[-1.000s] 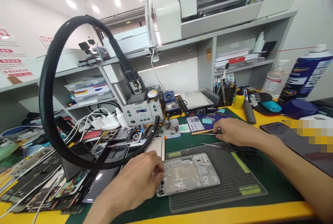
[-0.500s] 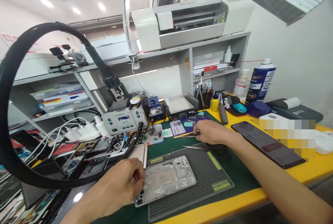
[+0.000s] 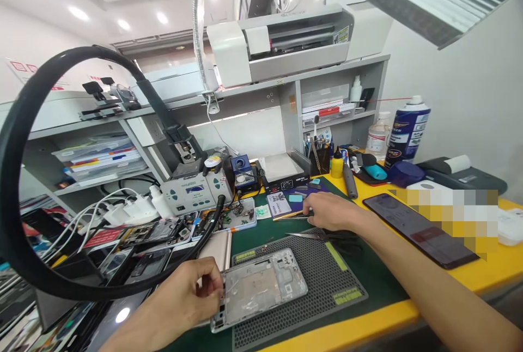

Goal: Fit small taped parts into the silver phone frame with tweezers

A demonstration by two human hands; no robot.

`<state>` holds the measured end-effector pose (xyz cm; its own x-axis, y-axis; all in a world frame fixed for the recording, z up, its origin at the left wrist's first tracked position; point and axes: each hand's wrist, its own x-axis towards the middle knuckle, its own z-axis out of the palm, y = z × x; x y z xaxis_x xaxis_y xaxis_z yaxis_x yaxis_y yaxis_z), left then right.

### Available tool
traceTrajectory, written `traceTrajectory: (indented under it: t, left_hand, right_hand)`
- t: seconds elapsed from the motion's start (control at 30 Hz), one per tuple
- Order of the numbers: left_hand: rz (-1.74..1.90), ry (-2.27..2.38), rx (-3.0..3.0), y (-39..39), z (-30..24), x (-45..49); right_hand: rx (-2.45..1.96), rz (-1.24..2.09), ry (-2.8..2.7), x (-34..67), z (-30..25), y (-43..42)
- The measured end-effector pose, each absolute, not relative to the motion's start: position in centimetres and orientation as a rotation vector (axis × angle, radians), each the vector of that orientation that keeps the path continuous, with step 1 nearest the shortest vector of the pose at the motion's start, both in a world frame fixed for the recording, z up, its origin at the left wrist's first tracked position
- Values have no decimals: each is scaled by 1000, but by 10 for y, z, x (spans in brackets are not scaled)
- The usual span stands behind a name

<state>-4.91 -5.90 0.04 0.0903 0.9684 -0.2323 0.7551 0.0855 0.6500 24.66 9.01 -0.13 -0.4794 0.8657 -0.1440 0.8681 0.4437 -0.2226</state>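
Steady phone frame [image 3: 261, 289] by its nine-o'clock end with left hand [image 3: 196, 289] pinched closed, and mind slim tool [image 3: 297, 218] at one o'clock beside right hand [image 3: 334, 211], curled with unclear grip.

The frame [image 3: 259, 289] is silver-grey, the honeycomb mat [image 3: 321, 278] dark grey with yellow-green patches [image 3: 348, 296], the desk's front edge [image 3: 347, 328] yellow.

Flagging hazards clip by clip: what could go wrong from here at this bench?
The phone frame reaches past the left edge of the grey mat, so a push by the left hand at that end might tip or slide it.

The pointed metal tool lies just below the right hand; a careless move could prick a finger or knock the tool toward the frame.

The black hose loops near the left forearm and might snag.
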Motion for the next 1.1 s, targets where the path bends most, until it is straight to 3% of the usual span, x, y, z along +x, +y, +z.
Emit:
traceTrajectory:
  t: [0.6, 0.83, 1.1]
  left_hand:
    - [901, 1449, 1202, -45, 7, -29]
    - [877, 1304, 1144, -14, -1, -20]
    - [798, 1290, 1100, 12, -11, -20]
  right_hand:
    - [1489, -519, 2766, 253, 21, 83]
    - [1575, -543, 2765, 274, 27, 50]
    - [1741, -411, 2699, 308, -12, 25]
